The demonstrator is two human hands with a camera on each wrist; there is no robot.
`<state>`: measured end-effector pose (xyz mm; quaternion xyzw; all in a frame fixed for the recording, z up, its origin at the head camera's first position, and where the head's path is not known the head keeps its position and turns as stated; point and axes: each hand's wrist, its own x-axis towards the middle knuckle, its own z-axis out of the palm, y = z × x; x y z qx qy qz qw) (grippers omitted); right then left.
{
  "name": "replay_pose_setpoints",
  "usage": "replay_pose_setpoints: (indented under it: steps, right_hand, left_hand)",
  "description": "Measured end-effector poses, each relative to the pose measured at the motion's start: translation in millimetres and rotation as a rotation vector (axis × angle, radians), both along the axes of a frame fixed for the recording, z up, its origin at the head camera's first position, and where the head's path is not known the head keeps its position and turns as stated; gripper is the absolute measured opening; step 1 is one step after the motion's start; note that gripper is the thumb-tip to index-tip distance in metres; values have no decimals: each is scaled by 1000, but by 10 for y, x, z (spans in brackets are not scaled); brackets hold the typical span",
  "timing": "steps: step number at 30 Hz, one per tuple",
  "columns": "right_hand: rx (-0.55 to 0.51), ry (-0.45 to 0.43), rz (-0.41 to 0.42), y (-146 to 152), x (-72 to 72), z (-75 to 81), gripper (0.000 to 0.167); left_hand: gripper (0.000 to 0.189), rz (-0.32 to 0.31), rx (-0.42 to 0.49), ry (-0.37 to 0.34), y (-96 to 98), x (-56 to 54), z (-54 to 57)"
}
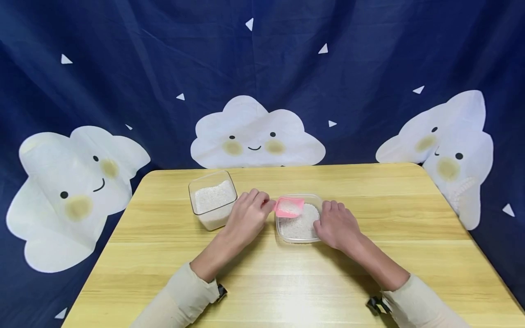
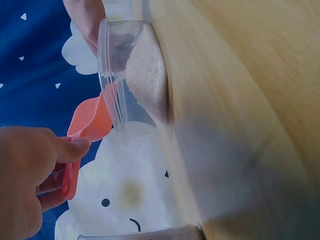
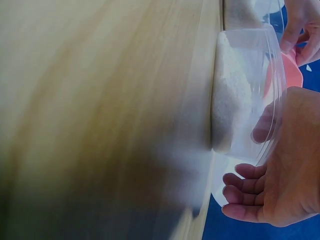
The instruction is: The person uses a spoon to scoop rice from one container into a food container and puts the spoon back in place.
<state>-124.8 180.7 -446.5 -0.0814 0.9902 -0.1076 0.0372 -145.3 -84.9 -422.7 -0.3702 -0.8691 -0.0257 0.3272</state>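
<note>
My left hand [image 1: 251,214] pinches the handle of a pink scoop [image 1: 289,207], which holds some white grains that look like rice. The scoop's bowl is over the left rim of a clear plastic container [image 1: 299,240], tilted towards its inside. White grains [image 1: 301,226] lie heaped in that container. At its right side my right hand [image 1: 338,226] grips the wall, with the thumb [image 3: 263,125] over the rim on the inside and the other fingers [image 3: 245,190] outside. To the left of my left hand stands a taller clear box [image 1: 213,210] with more of the white grains.
The light wooden table [image 1: 287,282] bears both containers, standing near its far side. Behind it hangs a dark blue curtain [image 1: 254,59] printed with white clouds and small triangles.
</note>
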Motion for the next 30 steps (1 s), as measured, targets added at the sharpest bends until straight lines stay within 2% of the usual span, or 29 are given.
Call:
replay_pose_setpoints:
  steps: [14, 24, 30]
  right_hand:
    - [4, -5, 2, 6, -9, -24, 33]
    - [3, -15, 2, 8, -6, -14, 32]
    - [6, -17, 1, 0, -8, -12, 32]
  left_hand:
    - [18, -28, -79, 97, 56, 22, -16]
    - [23, -36, -154, 242, 93, 30, -4]
    - [28, -53, -216, 297, 109, 48, 22]
